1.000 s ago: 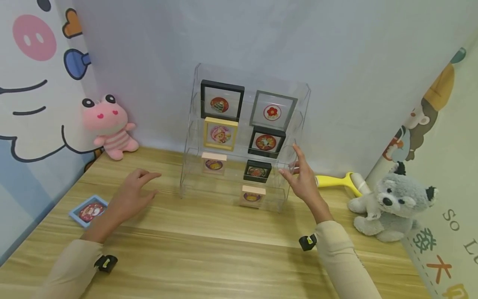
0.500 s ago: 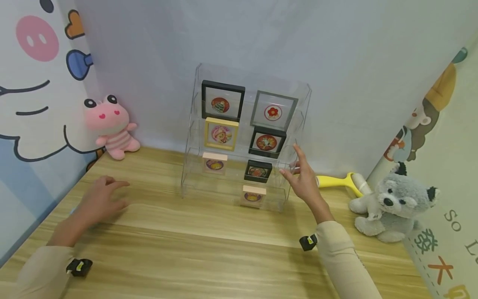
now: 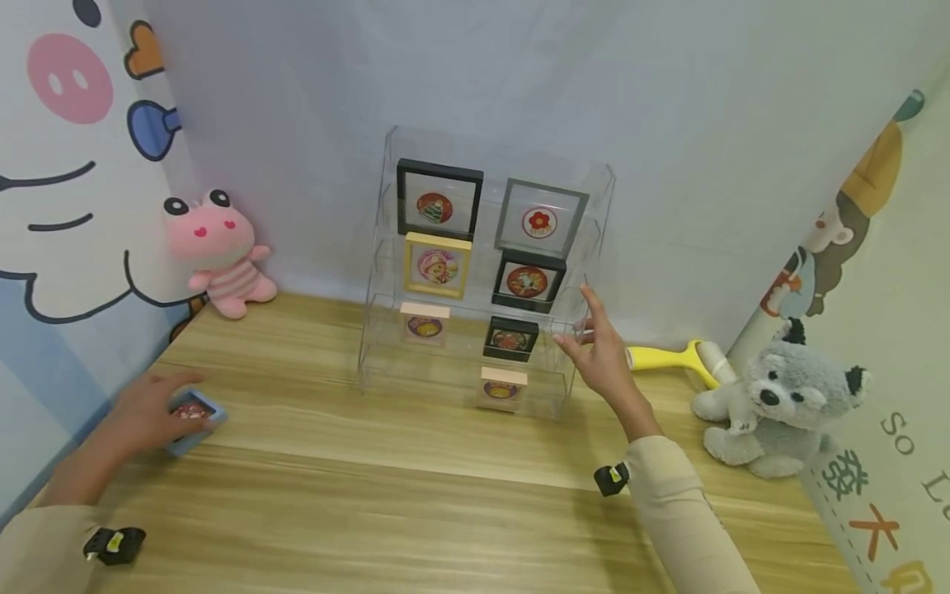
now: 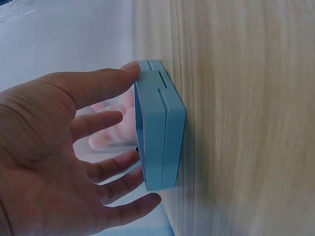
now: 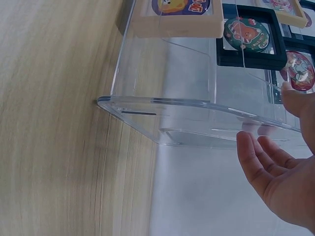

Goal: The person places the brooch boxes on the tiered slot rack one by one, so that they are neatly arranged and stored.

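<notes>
Seven small square frames stand in the clear acrylic rack [image 3: 482, 272]: two on the top tier, two on the second, two on the third and one at the bottom. An eighth one, the blue frame [image 3: 195, 417], lies on the wooden tabletop [image 3: 416, 487] near its left edge. The left hand [image 3: 144, 417] reaches low and its grip closes around this blue frame, thumb on one edge and fingers [image 4: 115, 169] on the opposite edge. The right hand [image 3: 604, 359] is raised beside the right wall of the rack, fingers straight and spread, grip open, with fingertips near the plastic. Two plush toys sit there: a pink one [image 3: 218, 252] and a grey dog [image 3: 787, 404]. One yellow lint roller [image 3: 671, 357] lies behind.
</notes>
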A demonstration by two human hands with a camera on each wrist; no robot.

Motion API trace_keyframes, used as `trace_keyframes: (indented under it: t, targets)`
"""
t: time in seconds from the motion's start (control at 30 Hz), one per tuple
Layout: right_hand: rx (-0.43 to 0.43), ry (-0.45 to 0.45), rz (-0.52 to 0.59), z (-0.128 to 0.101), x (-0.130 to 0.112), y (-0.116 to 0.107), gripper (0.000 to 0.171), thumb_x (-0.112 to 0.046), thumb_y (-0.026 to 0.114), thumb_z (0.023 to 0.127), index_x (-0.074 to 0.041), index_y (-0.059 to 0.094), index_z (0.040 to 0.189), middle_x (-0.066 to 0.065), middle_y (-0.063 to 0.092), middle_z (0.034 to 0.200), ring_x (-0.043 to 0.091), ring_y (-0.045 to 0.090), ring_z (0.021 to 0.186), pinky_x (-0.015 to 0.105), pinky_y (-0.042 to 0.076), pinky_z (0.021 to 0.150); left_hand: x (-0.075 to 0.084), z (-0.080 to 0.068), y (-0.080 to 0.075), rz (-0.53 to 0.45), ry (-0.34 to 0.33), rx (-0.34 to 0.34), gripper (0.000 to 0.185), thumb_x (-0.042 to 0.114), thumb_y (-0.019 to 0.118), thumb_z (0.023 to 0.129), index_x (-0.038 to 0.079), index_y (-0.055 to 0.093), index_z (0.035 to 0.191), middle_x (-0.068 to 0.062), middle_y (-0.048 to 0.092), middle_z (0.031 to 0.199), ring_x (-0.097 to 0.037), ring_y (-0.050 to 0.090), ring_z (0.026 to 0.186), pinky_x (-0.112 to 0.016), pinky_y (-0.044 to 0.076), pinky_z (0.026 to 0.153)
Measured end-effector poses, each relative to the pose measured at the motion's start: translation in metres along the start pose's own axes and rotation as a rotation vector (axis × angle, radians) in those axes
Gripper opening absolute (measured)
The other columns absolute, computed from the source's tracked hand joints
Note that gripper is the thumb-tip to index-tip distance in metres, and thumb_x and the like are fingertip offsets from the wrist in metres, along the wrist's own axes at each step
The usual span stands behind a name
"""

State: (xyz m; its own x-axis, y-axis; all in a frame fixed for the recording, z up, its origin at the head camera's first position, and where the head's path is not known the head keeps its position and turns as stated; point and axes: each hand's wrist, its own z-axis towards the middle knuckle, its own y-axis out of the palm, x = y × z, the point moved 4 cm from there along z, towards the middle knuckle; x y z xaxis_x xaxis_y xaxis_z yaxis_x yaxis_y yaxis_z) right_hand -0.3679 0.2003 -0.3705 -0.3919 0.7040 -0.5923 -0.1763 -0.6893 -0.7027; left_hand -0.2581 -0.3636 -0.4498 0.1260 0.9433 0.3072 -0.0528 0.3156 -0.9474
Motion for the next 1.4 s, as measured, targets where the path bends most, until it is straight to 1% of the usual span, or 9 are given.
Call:
trace_keyframes:
  t: [0.2,0.4,0.53,0.67,0.8,0.97,1.17,1.27,1.4]
  targets:
    - [0.0,-0.003,-0.004,0.001,0.0,0.0,0.081,-0.028,0.066,0.085,-0.036,0.012,0.146,0.018,0.056,0.101,0.032,0.06,0.089,0.045,0.051,0.068,-0.011,-0.005,-0.002,-0.027,-0.001,-0.067,0.078,0.035,0.08,0.066,-0.011,0.046,0.12,-0.039,0.056,0.095,-0.049,0.054,0.086,-0.052,0.044,0.066]
    - [0.007,-0.007,-0.01,0.0,-0.001,0.0,0.081,-0.028,0.066,0.085,-0.035,0.013,0.147,0.018,0.057,0.1,0.033,0.06,0.088,0.046,0.051,0.068,-0.017,-0.008,-0.001,-0.117,-0.027,-0.109,0.086,0.033,0.08,0.066,-0.014,0.039,0.126,-0.028,0.059,0.087,-0.028,0.056,0.073,-0.035,0.041,0.058]
    - [0.007,-0.007,-0.007,0.0,-0.002,-0.001,0.081,-0.027,0.066,0.085,-0.032,0.014,0.147,0.019,0.057,0.1,0.032,0.06,0.087,0.046,0.05,0.069,-0.017,-0.008,0.001,-0.145,-0.047,-0.126,0.092,0.035,0.08,0.066,-0.015,0.035,0.128,-0.024,0.059,0.086,-0.02,0.052,0.07,-0.031,0.038,0.057]
    - [0.009,-0.005,-0.006,-0.001,-0.002,-0.001,0.08,-0.026,0.067,0.085,-0.028,0.016,0.147,0.019,0.057,0.1,0.032,0.06,0.087,0.045,0.05,0.068,-0.017,-0.008,0.002,-0.149,-0.038,-0.111,0.092,0.034,0.082,0.064,-0.018,0.037,0.125,-0.029,0.057,0.09,-0.023,0.052,0.072,-0.031,0.038,0.058]
    - [0.011,-0.008,-0.008,-0.001,-0.001,-0.001,0.081,-0.027,0.066,0.085,-0.032,0.014,0.147,0.018,0.056,0.1,0.032,0.06,0.087,0.046,0.05,0.069,-0.017,-0.008,0.003,-0.141,-0.027,-0.074,0.086,0.031,0.083,0.063,-0.019,0.042,0.12,-0.035,0.053,0.097,-0.033,0.052,0.08,-0.034,0.038,0.062]
    - [0.008,-0.007,-0.007,-0.001,-0.001,0.0,0.082,-0.027,0.066,0.085,-0.035,0.013,0.147,0.019,0.057,0.101,0.032,0.06,0.087,0.045,0.051,0.068,-0.018,-0.01,0.005,-0.132,-0.064,-0.046,0.083,0.032,0.083,0.062,-0.015,0.044,0.118,-0.036,0.049,0.099,-0.037,0.049,0.083,-0.034,0.036,0.063]
    - [0.008,-0.003,-0.008,-0.003,-0.001,0.001,0.081,-0.026,0.066,0.085,-0.035,0.013,0.147,0.02,0.057,0.101,0.032,0.06,0.087,0.045,0.051,0.067,-0.013,-0.012,0.006,-0.178,-0.054,0.036,0.082,0.03,0.086,0.058,-0.005,0.043,0.118,-0.032,0.046,0.097,-0.036,0.045,0.083,-0.031,0.032,0.06]
    - [0.007,-0.002,-0.007,-0.003,-0.002,0.001,0.081,-0.026,0.066,0.085,-0.035,0.013,0.147,0.019,0.056,0.101,0.032,0.06,0.088,0.045,0.05,0.067,-0.013,-0.012,0.007,-0.201,-0.05,0.058,0.083,0.03,0.086,0.057,-0.004,0.042,0.119,-0.034,0.044,0.1,-0.039,0.042,0.086,-0.032,0.032,0.061]
    - [0.006,0.0,-0.001,-0.001,-0.002,0.0,0.081,-0.026,0.066,0.086,-0.034,0.013,0.147,0.019,0.056,0.101,0.032,0.06,0.088,0.045,0.05,0.068,-0.013,-0.012,0.008,-0.197,-0.071,0.039,0.088,0.031,0.085,0.06,-0.008,0.04,0.124,-0.039,0.038,0.108,-0.046,0.039,0.092,-0.044,0.038,0.065]
